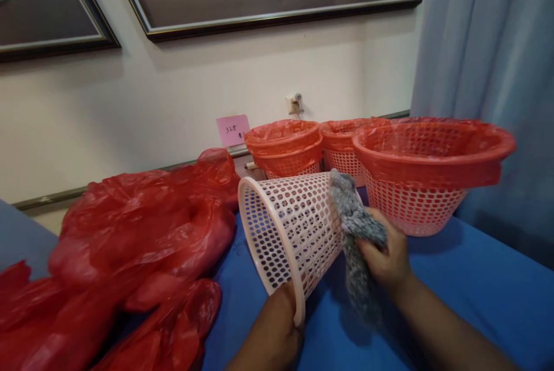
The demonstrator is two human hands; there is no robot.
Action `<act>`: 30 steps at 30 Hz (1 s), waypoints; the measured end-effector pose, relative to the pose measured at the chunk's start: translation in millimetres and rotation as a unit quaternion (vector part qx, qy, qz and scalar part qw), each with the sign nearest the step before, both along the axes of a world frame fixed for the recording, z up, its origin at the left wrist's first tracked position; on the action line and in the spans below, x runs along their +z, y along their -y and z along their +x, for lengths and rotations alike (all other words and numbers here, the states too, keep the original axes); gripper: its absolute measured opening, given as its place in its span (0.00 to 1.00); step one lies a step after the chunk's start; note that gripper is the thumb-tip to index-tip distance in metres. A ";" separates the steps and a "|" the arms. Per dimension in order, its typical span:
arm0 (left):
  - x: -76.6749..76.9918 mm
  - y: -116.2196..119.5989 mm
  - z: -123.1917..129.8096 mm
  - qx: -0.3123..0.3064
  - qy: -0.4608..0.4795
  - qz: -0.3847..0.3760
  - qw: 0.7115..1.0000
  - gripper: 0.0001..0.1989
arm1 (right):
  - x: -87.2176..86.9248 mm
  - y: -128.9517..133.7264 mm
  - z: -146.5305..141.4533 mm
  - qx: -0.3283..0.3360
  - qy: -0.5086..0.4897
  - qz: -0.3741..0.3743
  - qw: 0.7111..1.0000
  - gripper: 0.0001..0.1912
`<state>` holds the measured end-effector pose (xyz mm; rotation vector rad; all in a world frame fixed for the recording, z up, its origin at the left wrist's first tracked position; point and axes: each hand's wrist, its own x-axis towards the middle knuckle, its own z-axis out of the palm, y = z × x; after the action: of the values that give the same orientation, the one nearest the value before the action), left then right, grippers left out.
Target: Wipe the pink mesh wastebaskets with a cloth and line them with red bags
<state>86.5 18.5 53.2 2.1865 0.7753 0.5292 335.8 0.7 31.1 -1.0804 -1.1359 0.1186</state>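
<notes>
From where I stand, taking the pale basket as the clock's centre and the wall as twelve, the left hand (277, 322) is clenched on the rim near half past six, most of its fingertips hidden from me. The right hand (389, 253), at three, has its fingers closed round a fluffy grey cloth (348, 206), bunched against the basket's base end, with a loose tail hanging down. The pale basket (314, 203) is tipped on its side, mouth towards nine; I can't tell whether it touches the blue table (480, 273).

The rim has just that one grip, so I think a hard push from the cloth could twist it loose. The fluff might also snag in the mesh holes and drag the basket round. At two, just beyond the right hand, is a large lined basket (415, 209); a wide elbow or cloth swing could knock it. Red plastic bags (147, 227) heap at nine, where a rolling rim might catch them.
</notes>
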 end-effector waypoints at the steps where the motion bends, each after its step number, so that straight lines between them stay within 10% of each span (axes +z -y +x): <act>1: -1.6 -1.2 -0.2 0.001 0.007 0.000 1.000 0.43 | 2.5 11.2 2.1 0.036 -0.010 0.004 0.999 0.09; 9: -8.8 -5.6 -1.8 0.008 0.005 0.011 1.000 0.45 | 19.6 27.9 16.7 0.166 -0.113 -0.098 0.975 0.11; 17: -8.8 -4.1 -2.5 0.016 -0.019 0.009 1.000 0.46 | 65.1 -52.0 -3.9 -0.121 -0.100 -0.038 0.987 0.19; 21: -11.3 -6.5 -4.9 0.042 -0.015 0.008 0.999 0.45 | 50.8 -60.4 -22.0 -0.125 0.063 0.043 0.989 0.14; 24: -12.2 -7.8 -6.4 0.051 -0.013 0.009 0.999 0.45 | 27.1 -48.6 -32.2 -0.075 0.203 0.039 0.976 0.29; 30: -12.6 -6.0 -2.6 0.023 -0.009 0.022 0.999 0.44 | 6.4 -16.7 -49.0 -0.079 0.193 0.049 0.977 0.35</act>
<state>83.9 24.5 40.6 2.2211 0.8331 0.5553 286.8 17.4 37.5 -1.1303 -1.3789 -0.2813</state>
